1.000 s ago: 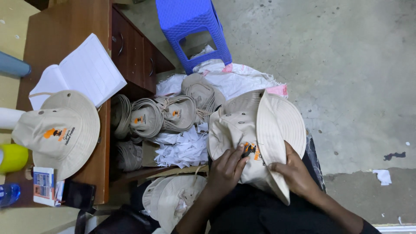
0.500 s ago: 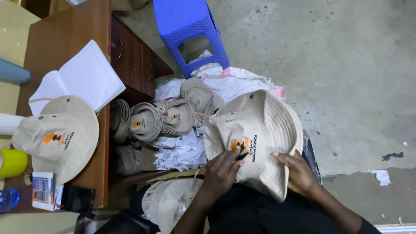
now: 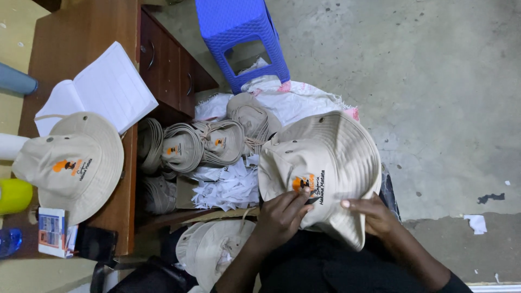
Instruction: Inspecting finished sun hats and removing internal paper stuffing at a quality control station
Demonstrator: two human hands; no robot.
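Grey concrete floor (image 3: 434,81) lies beneath; right of the wooden desk (image 3: 81,49), both hands, left hand (image 3: 279,217) and right hand (image 3: 374,214), grip 1 beige bucket hat (image 3: 331,157) above the lap.

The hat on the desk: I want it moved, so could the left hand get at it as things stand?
Probably yes: the hat on the desk lies uncovered, but the left hand is on another hat.
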